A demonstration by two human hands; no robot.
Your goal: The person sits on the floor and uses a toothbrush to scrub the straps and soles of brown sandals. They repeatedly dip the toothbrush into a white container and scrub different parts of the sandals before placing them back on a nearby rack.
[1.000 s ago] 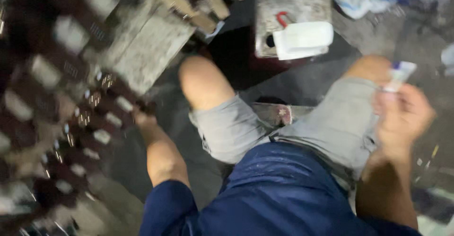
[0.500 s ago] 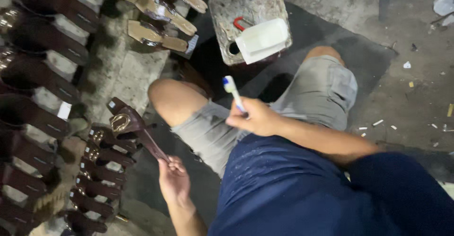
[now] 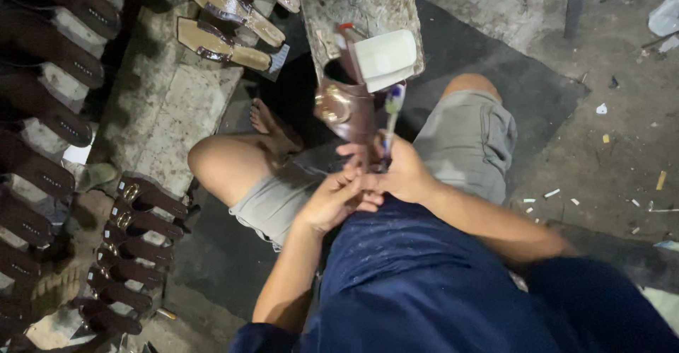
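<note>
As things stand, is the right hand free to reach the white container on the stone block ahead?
Probably not: the right hand grips a brush and helps steady the brown sandal strap, which stands between it and the white container.

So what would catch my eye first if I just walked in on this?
Probably the brown sandal strap with a gold buckle, held up at centre by the left hand while the right hand holds a small brush against it. Then the rows of matching brown straps laid out along the left.
</note>
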